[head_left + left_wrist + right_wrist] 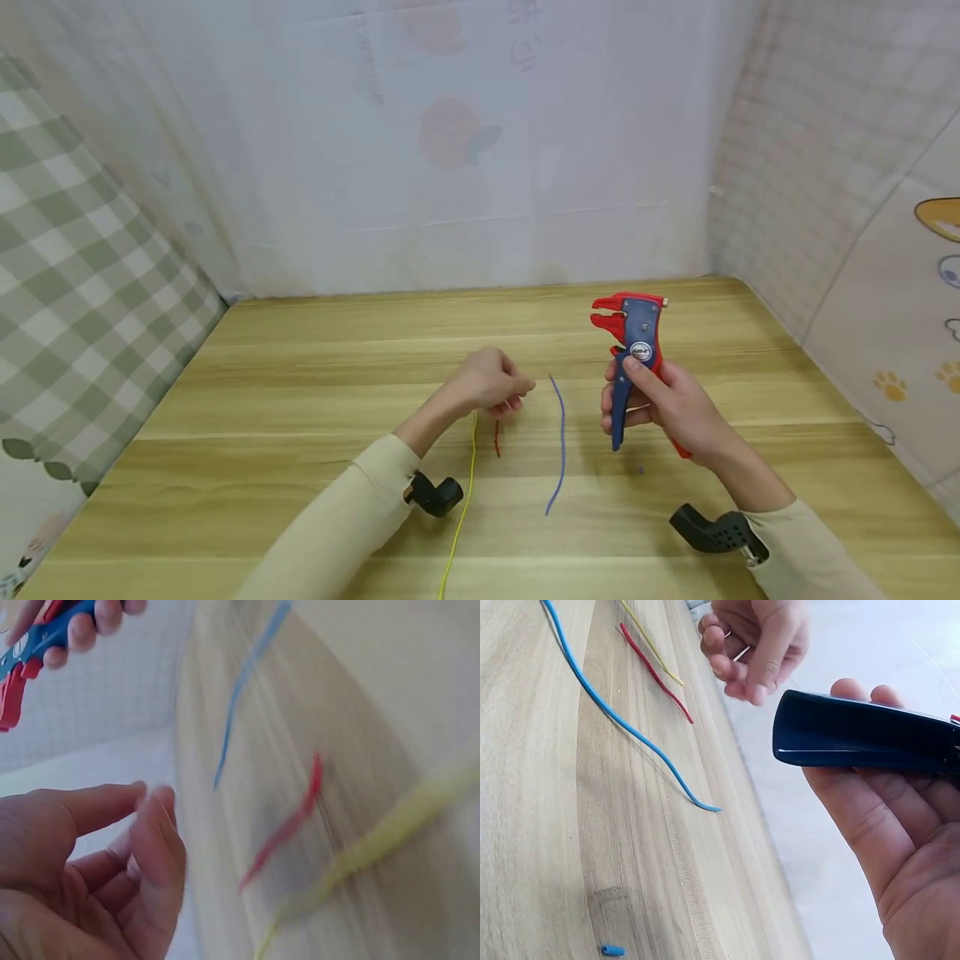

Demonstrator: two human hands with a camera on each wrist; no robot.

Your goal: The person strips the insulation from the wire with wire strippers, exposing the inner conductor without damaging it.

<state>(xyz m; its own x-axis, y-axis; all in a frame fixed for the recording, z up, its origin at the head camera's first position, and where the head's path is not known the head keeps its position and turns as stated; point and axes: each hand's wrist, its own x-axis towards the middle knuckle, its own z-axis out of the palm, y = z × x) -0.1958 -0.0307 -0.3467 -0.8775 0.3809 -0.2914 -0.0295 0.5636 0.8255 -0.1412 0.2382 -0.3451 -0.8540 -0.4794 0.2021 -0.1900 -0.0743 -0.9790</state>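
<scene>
My right hand [678, 408] grips a wire stripper [640, 325] with blue and red handles, its red jaws upright and pointing left. In the right wrist view, the dark blue handle [855, 735] lies across the fingers. My left hand [491, 383] hovers over the table with loosely bent fingers; thumb and index tips come close together in the left wrist view, nothing showing between them. Just below it lies a short red wire [289, 829]. A longer blue wire [562, 437] lies between the hands. Left of the red one runs a yellow wire [468, 483], partly behind the left hand.
A small blue snippet [613, 950] of tubing lies on the wooden table [300, 375] below the stripper. Black wrist mounts [708, 529] stick out from both sleeves. White sheeting [480, 208] hangs behind the table, and checked cloth [75, 208] borders the left side.
</scene>
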